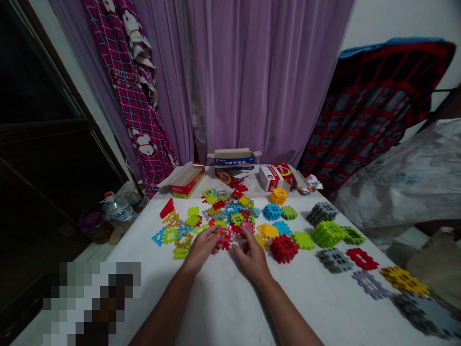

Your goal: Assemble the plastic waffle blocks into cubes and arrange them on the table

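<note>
My left hand pinches a pink-red toothed window block between thumb and fingers, just above the white tabletop. My right hand is beside it, thumb apart from the fingers. Its fingertips reach a pink toothed block, and whether they touch it I cannot tell. Ahead of both hands spreads a loose pile of mixed interlocking plastic blocks. Close to the right hand are a stack of dark red blocks and a yellow stack. Light green pieces lie left of my left hand.
Stacks sorted by colour, including green, grey and yellow, line the right of the white table. Open cardboard boxes stand at the back before a purple curtain. A water jug is off the left edge.
</note>
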Demonstrator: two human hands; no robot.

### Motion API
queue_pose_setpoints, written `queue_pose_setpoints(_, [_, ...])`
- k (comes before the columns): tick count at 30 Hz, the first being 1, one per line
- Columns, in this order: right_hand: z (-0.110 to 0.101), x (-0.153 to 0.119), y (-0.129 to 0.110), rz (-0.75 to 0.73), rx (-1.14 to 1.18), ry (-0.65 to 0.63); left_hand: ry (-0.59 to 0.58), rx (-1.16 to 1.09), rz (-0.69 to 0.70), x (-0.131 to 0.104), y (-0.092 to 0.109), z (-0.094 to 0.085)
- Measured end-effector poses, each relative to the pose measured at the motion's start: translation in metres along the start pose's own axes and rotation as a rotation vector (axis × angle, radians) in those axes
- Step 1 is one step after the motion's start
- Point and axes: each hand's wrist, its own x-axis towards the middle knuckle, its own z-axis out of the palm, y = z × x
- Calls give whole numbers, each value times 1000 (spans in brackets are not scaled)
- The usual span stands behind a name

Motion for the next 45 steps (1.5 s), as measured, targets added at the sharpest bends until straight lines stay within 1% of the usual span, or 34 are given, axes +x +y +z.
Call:
queue_pose_setpoints(4, [0, -2, 3, -100, -29, -68, -12, -3, -2, -1, 0, -1])
queue_pose_setpoints(9, [0, -2, 2, -175, -44, -31, -15, -16, -18, -2, 0, 2])
queue_pose_setpoints(14, [2, -2, 2, -118, -18, 34, -7, 65, 14, -4, 2, 6])
queue_pose_setpoints(18, [1, -2, 2, -50, 40, 46, 17, 188, 70, -3, 2, 6])
queue_pose_setpoints(21, [-1, -5, 0, 3, 51, 87, 27, 224, 38, -2, 1, 8])
queue_pose_setpoints(24, [-3, -13, -3, 14, -27, 148, 34, 178, -11, -4, 0, 12])
queue_pose_setpoints(28, [-4, -23, -10, -62, -163, 180, 21, 130, -26, -7, 0, 19])
queue_pose_setpoints(33, [-5, -26, -16, -156, -329, 262, -16, 130, 1, -11, 2, 26])
queue_pose_setpoints(37, [-8, -27, -16, -200, -380, 320, -34, 135, 4, -14, 4, 30])
queue_pose_setpoints(42, [-10, -28, -17, -258, -411, 364, -78, 104, 14, -17, 5, 34])
queue_pose_setpoints(45, [-16, -30, -21, -290, -435, 396, -115, 78, 15, -18, 6, 36])
